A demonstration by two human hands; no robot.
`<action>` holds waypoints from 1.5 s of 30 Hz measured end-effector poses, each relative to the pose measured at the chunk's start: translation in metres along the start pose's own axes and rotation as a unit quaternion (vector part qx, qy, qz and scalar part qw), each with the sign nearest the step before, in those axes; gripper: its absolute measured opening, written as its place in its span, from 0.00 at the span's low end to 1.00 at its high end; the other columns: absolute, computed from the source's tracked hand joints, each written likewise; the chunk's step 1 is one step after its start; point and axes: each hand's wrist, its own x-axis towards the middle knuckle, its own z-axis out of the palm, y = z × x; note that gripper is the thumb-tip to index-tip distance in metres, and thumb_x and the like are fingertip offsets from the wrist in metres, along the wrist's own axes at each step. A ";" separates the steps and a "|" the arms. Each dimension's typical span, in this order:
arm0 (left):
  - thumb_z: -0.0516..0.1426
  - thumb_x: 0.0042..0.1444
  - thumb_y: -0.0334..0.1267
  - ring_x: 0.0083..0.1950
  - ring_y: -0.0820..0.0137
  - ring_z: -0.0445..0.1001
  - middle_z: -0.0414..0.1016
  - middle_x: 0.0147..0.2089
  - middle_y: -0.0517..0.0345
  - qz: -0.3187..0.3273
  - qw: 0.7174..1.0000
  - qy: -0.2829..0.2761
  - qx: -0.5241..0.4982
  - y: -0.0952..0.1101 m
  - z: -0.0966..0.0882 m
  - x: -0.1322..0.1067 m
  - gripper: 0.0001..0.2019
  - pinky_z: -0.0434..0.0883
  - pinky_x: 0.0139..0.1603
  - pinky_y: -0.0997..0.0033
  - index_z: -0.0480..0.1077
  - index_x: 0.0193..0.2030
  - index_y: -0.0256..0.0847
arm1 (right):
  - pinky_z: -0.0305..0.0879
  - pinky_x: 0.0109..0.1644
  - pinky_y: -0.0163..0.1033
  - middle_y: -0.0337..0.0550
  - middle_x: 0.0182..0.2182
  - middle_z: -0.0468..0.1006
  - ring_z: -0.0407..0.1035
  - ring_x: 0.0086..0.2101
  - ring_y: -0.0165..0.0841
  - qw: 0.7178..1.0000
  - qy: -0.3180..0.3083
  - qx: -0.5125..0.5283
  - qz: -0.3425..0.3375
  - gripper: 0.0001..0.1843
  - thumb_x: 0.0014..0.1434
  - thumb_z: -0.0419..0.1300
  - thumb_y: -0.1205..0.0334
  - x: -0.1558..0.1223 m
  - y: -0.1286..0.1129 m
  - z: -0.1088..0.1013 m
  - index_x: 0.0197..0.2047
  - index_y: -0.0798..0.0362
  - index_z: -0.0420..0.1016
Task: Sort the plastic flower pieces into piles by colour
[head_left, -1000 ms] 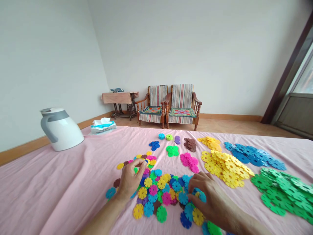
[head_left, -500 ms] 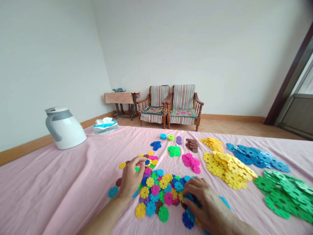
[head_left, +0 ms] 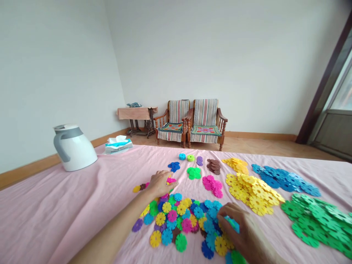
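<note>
A mixed pile of plastic snowflake discs in several colours lies on the pink cloth in front of me. My left hand reaches over the far left part of the pile, its fingers and thumb apart above a few pink and yellow discs; its palm hides some pieces. My right hand rests at the pile's right side, fingers curled around light blue snowflake discs, partly hidden by the thumb. Around its fingertips lie more light blue, dark blue and yellow discs.
Discs sorted by colour lie beyond: dark blue, bright green, pink and brown. Larger yellow, blue and green discs spread rightward. A white jug and tissue box stand left.
My left hand has moved away from me and slightly right, uncovering discs at the pile's left. My right hand has shifted slightly right, with light blue discs now showing inside its grasp.
</note>
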 end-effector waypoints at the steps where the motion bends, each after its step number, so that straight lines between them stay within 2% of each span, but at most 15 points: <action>1: 0.54 0.52 0.55 0.54 0.54 0.66 0.70 0.54 0.47 -0.005 1.000 -0.005 0.011 0.001 0.001 0.000 0.25 0.64 0.53 0.56 0.70 0.51 0.42 | 0.62 0.38 0.37 0.40 0.29 0.74 0.68 0.32 0.32 1.000 0.009 0.003 0.001 0.15 0.63 0.48 0.56 0.000 0.003 0.000 0.29 0.51 0.70; 4: 0.54 0.51 0.55 0.52 0.55 0.67 0.71 0.50 0.48 -0.001 1.000 -0.006 0.025 0.010 0.001 -0.011 0.23 0.65 0.50 0.57 0.72 0.49 0.43 | 0.62 0.39 0.37 0.41 0.30 0.74 0.68 0.33 0.33 0.999 0.032 0.005 -0.002 0.15 0.63 0.49 0.56 0.001 0.013 0.002 0.30 0.51 0.70; 8: 0.57 0.51 0.52 0.49 0.59 0.68 0.72 0.44 0.51 0.053 0.998 -0.015 -0.024 0.032 -0.005 -0.037 0.21 0.65 0.50 0.62 0.72 0.47 0.44 | 0.61 0.38 0.38 0.41 0.29 0.74 0.67 0.32 0.33 0.999 0.052 0.011 0.006 0.15 0.62 0.50 0.54 0.004 0.022 0.003 0.29 0.51 0.70; 12: 0.59 0.51 0.47 0.48 0.63 0.68 0.72 0.45 0.54 0.097 0.987 -0.061 -0.110 0.054 -0.018 -0.059 0.18 0.65 0.50 0.66 0.72 0.48 0.46 | 0.61 0.37 0.37 0.40 0.28 0.75 0.67 0.31 0.33 0.997 0.070 0.036 0.027 0.17 0.61 0.49 0.52 0.006 0.029 0.004 0.27 0.51 0.70; 15: 0.58 0.53 0.45 0.43 0.68 0.71 0.75 0.43 0.57 0.125 0.970 -0.109 -0.176 0.068 -0.028 -0.065 0.15 0.67 0.45 0.72 0.73 0.47 0.46 | 0.62 0.35 0.36 0.39 0.26 0.75 0.68 0.30 0.33 0.993 0.078 0.068 0.063 0.18 0.60 0.49 0.51 0.008 0.033 0.003 0.26 0.51 0.71; 18: 0.55 0.57 0.43 0.40 0.70 0.73 0.77 0.40 0.57 0.116 0.965 -0.099 -0.213 0.079 -0.031 -0.061 0.12 0.67 0.42 0.74 0.75 0.44 0.44 | 0.62 0.33 0.36 0.40 0.26 0.76 0.69 0.29 0.34 0.984 0.093 0.088 0.122 0.18 0.58 0.50 0.50 0.010 0.040 0.003 0.28 0.51 0.73; 21: 0.54 0.56 0.36 0.42 0.69 0.73 0.77 0.41 0.56 0.132 0.963 -0.076 -0.222 0.091 -0.024 -0.050 0.11 0.67 0.46 0.73 0.75 0.43 0.42 | 0.62 0.29 0.36 0.41 0.25 0.77 0.69 0.27 0.35 0.974 0.116 0.104 0.162 0.18 0.56 0.51 0.48 0.011 0.046 0.002 0.30 0.52 0.74; 24: 0.54 0.55 0.32 0.48 0.67 0.72 0.77 0.46 0.55 0.203 0.952 -0.081 -0.216 0.104 -0.013 -0.036 0.13 0.65 0.53 0.69 0.75 0.46 0.43 | 0.61 0.26 0.35 0.40 0.23 0.75 0.68 0.25 0.34 0.969 0.127 0.122 0.173 0.19 0.55 0.52 0.46 0.010 0.049 0.000 0.29 0.52 0.74; 27: 0.54 0.51 0.28 0.54 0.64 0.69 0.74 0.53 0.56 0.299 0.929 -0.110 -0.189 0.116 -0.003 -0.025 0.22 0.61 0.59 0.63 0.70 0.53 0.46 | 0.60 0.25 0.34 0.38 0.21 0.74 0.66 0.23 0.32 0.969 0.135 0.126 0.161 0.19 0.55 0.53 0.46 0.010 0.047 -0.003 0.28 0.52 0.74; 31: 0.57 0.44 0.27 0.57 0.57 0.66 0.69 0.58 0.55 0.363 0.908 -0.159 -0.133 0.127 0.007 -0.015 0.29 0.62 0.58 0.57 0.67 0.56 0.48 | 0.60 0.24 0.34 0.39 0.20 0.74 0.66 0.23 0.32 0.971 0.132 0.134 0.151 0.20 0.55 0.53 0.46 0.010 0.046 -0.004 0.26 0.53 0.74; 36: 0.58 0.46 0.30 0.55 0.58 0.68 0.71 0.55 0.58 0.392 0.892 -0.180 -0.133 0.123 0.007 -0.008 0.22 0.62 0.57 0.59 0.71 0.50 0.50 | 0.61 0.27 0.36 0.40 0.23 0.75 0.68 0.25 0.34 0.974 0.124 0.117 0.150 0.20 0.55 0.52 0.46 0.012 0.045 -0.006 0.27 0.53 0.74; 40: 0.57 0.50 0.30 0.51 0.62 0.71 0.75 0.48 0.53 0.340 0.919 -0.146 -0.136 0.106 0.002 -0.005 0.16 0.64 0.55 0.64 0.73 0.47 0.45 | 0.61 0.27 0.36 0.39 0.22 0.73 0.67 0.24 0.32 0.984 0.077 0.081 0.140 0.17 0.56 0.51 0.49 0.010 0.040 -0.017 0.28 0.52 0.73; 43: 0.56 0.53 0.31 0.47 0.64 0.72 0.77 0.43 0.52 0.292 0.939 -0.123 -0.135 0.088 -0.003 -0.007 0.13 0.65 0.51 0.67 0.74 0.45 0.42 | 0.64 0.32 0.37 0.40 0.29 0.76 0.69 0.28 0.33 0.993 0.017 0.023 0.115 0.11 0.52 0.56 0.52 -0.001 0.038 -0.033 0.33 0.50 0.73; 45: 0.55 0.54 0.31 0.46 0.65 0.73 0.78 0.43 0.53 0.267 0.945 -0.114 -0.150 0.078 -0.005 -0.011 0.12 0.66 0.51 0.68 0.75 0.44 0.41 | 0.64 0.34 0.39 0.41 0.34 0.77 0.70 0.30 0.35 0.993 -0.027 -0.022 0.109 0.12 0.47 0.60 0.55 -0.011 0.037 -0.045 0.36 0.47 0.72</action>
